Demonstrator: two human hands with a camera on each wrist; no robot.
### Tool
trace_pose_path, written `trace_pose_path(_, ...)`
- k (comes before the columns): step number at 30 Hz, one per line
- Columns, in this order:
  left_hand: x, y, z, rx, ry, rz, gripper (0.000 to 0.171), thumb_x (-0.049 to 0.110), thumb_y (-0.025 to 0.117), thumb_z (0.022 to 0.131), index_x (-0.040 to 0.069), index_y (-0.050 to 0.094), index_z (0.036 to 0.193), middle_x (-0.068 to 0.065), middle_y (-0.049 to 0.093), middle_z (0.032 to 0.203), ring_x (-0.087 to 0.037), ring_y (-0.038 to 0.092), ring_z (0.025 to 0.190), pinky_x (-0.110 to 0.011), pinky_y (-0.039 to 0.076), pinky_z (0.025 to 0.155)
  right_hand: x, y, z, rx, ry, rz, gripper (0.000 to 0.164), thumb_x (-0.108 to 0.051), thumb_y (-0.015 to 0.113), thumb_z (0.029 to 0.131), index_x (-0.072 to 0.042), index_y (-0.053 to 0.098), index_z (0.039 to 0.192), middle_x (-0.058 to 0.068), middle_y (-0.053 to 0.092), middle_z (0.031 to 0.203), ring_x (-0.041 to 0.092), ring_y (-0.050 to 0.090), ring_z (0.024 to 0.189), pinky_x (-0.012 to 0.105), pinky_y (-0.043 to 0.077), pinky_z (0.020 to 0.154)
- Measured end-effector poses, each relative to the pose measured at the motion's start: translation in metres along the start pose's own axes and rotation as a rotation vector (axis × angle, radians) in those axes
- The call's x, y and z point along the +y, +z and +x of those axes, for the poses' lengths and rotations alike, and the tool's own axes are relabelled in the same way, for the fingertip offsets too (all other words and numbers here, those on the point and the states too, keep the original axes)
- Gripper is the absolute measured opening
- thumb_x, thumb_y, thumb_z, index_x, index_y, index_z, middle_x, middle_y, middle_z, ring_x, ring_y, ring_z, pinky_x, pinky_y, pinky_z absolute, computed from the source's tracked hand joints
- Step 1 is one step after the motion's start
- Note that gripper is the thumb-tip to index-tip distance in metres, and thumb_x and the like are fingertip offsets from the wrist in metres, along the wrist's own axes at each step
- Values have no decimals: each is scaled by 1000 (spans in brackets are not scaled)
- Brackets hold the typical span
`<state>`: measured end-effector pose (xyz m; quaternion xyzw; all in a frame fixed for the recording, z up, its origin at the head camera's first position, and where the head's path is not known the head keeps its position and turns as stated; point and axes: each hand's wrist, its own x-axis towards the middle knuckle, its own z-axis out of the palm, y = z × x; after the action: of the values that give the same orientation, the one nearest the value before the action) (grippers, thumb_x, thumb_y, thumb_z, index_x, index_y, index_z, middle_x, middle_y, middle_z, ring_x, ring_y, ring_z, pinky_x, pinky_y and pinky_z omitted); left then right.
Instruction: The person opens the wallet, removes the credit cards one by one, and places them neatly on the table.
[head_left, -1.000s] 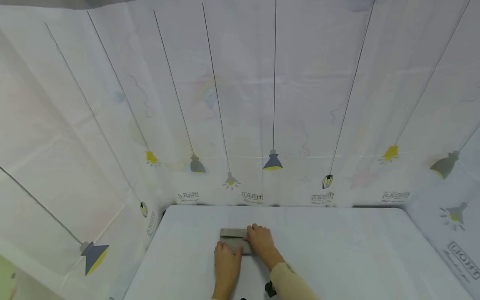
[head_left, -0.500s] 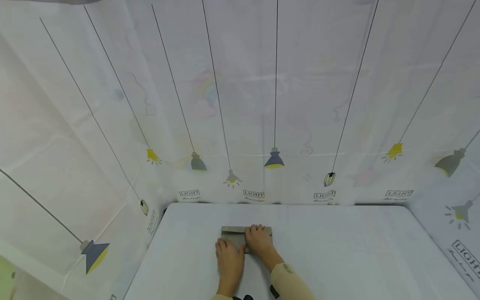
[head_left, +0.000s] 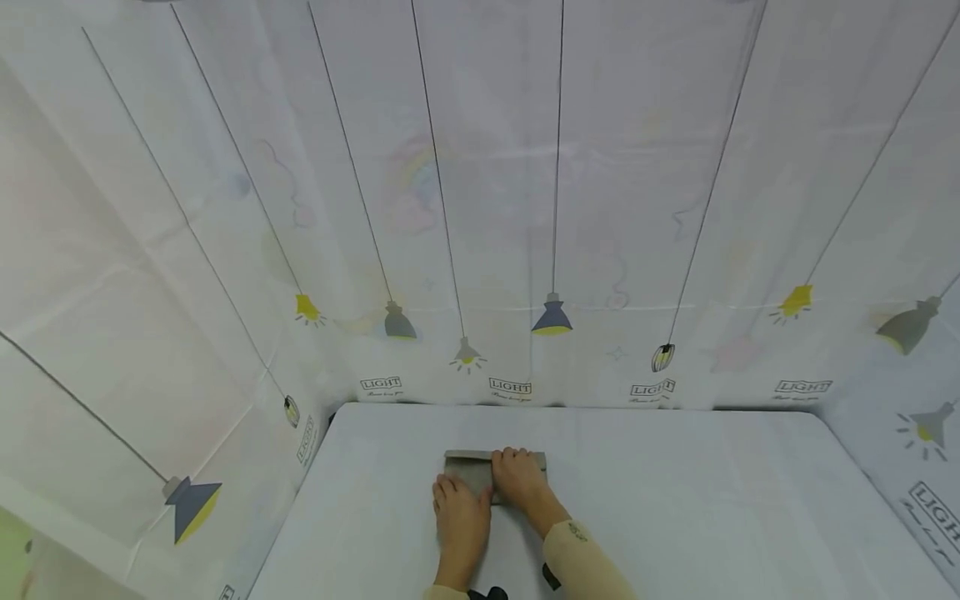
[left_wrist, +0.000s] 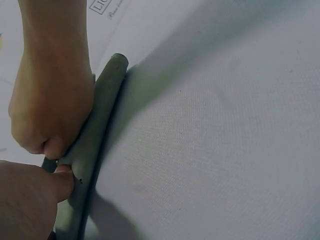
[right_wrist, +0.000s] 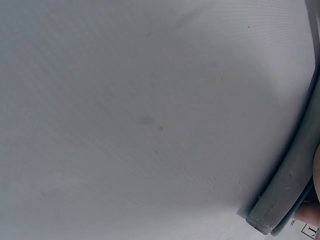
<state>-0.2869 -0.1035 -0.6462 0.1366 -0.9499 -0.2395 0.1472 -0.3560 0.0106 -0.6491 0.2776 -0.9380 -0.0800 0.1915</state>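
Left hand (head_left: 461,523) kinda grips the gray case (head_left: 471,476) at its left side; right hand (head_left: 519,480) is curled over its flap (head_left: 467,455), holding on.

A pale backdrop (head_left: 637,167) (printed with lamps (head_left: 552,319)) behind a white table (head_left: 720,500).

A person's two arms (head_left: 453,571) reach forward, the left grip (head_left: 461,515) back-up with fingers extended and thumb (head_left: 485,497) angled toward the right grip (head_left: 519,477), which sits slightly farther ahead with its fingers curled downward, its bare wrist (head_left: 548,510) slanting in from the lower right.
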Motion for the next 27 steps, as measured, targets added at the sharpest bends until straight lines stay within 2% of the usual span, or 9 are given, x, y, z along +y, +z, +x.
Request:
trace_pose_path(15, -1, 4, 3, 16, 11, 28, 79, 36, 76, 88, -24, 49, 129, -44, 48, 136, -55, 48, 130, -60, 44, 107, -1, -6, 7, -64, 42, 77, 9, -11, 63, 95, -3, 60, 90, 14, 68, 81, 30, 70, 72, 41, 61, 69)
trace_pose_path(27, -3, 5, 2, 41, 33, 47, 77, 36, 76, 88, -24, 50, 128, -43, 50, 135, -54, 50, 128, -59, 45, 106, -1, -8, 8, -100, 9, 40, 14, -16, 67, 94, -5, 59, 90, 9, 63, 75, 21, 65, 65, 34, 59, 64)
